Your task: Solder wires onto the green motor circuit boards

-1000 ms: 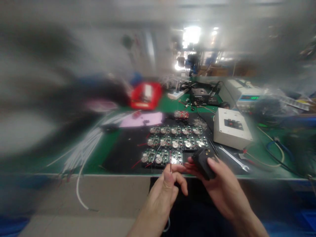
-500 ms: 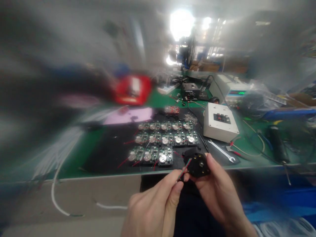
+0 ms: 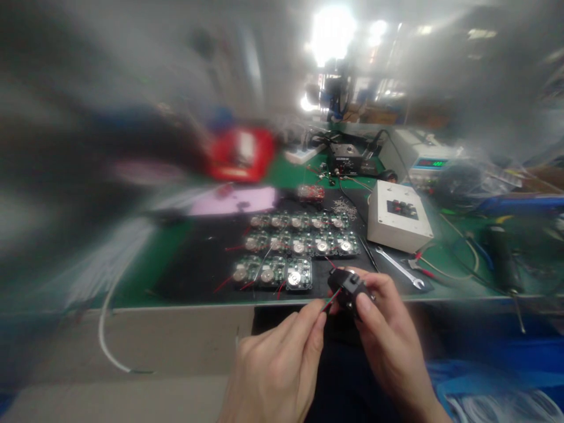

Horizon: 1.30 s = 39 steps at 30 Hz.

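My right hand grips a small black housing just in front of the bench edge, its side tilted toward me. Thin red and green wires run out of the housing to my left hand, whose thumb and forefinger pinch them. Beyond my hands, several circuit boards with round metal parts lie in rows on a black mat, with thin red leads sticking out. My fingers hide part of the housing.
An open-end wrench and red-handled pliers lie to the right, below a white switch box. A black control unit and a bench instrument with a lit display stand behind. White cables hang over the left edge.
My right hand has turned the black housing, so its side shows instead of its round face. My left hand keeps its pinch on the wires. The view has shifted slightly.
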Each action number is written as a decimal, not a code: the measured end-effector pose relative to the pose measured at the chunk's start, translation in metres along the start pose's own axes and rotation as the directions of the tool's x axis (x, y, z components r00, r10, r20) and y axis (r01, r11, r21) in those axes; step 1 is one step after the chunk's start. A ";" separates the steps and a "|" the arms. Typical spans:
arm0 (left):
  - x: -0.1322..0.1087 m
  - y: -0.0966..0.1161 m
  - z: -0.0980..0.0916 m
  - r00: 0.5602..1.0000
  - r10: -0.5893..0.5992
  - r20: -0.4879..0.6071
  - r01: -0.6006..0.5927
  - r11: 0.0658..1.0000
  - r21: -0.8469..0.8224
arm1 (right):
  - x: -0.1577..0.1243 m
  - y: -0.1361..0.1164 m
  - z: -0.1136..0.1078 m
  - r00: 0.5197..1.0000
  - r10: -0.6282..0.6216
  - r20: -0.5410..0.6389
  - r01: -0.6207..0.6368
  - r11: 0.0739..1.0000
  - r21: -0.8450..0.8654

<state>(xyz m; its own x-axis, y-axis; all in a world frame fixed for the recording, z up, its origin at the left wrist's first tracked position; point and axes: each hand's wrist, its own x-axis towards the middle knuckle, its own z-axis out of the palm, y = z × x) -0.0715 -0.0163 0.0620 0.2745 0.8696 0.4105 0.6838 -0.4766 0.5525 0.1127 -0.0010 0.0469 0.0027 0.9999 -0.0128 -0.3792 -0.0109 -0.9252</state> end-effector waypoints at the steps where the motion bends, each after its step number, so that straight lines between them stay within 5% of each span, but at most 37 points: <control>1: 0.000 0.000 0.000 1.000 -0.001 -0.003 0.001 1.000 0.022 | 0.000 0.000 -0.001 1.000 -0.020 -0.005 0.020 0.999 -0.043; 10: -0.006 -0.005 -0.003 0.999 0.010 0.052 -0.014 0.997 0.079 | -0.001 -0.011 -0.004 0.995 -0.095 0.044 0.105 0.889 -0.445; 15: -0.003 -0.007 -0.003 0.994 -0.076 0.076 0.082 0.992 -0.092 | -0.007 -0.012 0.002 0.983 -0.078 0.169 0.152 0.862 -0.483; 18: -0.006 -0.005 -0.004 0.972 -0.196 0.127 0.219 0.952 -0.211 | -0.009 -0.014 0.003 0.979 -0.091 0.181 0.169 0.857 -0.487; 22: -0.011 -0.003 -0.007 0.966 -0.219 0.135 0.252 0.909 -0.331 | -0.010 -0.016 0.001 0.985 -0.050 0.164 0.122 0.878 -0.464; 29: -0.007 -0.007 -0.006 0.992 -0.117 0.043 0.124 0.951 -0.283 | -0.007 -0.014 -0.003 0.972 0.131 0.195 -0.057 0.937 -0.345; 39: -0.005 -0.009 -0.007 1.000 -0.026 -0.013 0.020 0.947 -0.320 | -0.012 -0.015 0.005 0.980 0.060 0.192 0.047 0.860 -0.509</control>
<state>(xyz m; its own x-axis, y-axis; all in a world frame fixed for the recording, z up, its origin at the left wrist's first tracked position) -0.0841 -0.0175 0.0600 0.2482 0.8799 0.4052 0.4371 -0.4750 0.7637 0.1141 -0.0127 0.0628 -0.1978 0.9802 0.0049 0.1447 0.0342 -0.9889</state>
